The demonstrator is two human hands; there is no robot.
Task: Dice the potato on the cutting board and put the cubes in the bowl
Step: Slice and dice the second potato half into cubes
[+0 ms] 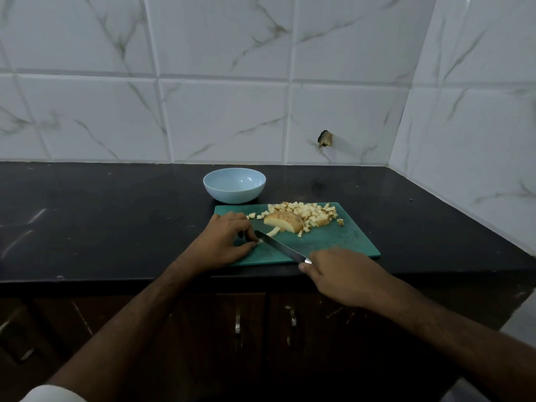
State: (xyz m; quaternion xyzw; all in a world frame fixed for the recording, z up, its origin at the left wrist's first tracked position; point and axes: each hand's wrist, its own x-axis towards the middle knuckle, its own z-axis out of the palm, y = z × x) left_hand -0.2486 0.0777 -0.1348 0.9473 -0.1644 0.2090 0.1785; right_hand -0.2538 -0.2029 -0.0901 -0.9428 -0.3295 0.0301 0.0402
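Note:
A green cutting board lies on the black counter. On it a potato half rests cut side down, with a heap of several potato cubes behind and to its right. My right hand grips the handle of a knife whose blade points left across the board. My left hand rests on the board's left end, its fingertips pinching a small potato strip at the blade's tip. More cut pieces lie just beyond the blade. An empty light blue bowl stands behind the board.
The black counter stretches far to the left and ends at tiled walls behind and on the right. A chipped hole marks the back wall. Dark cabinet doors with metal handles are below the counter edge.

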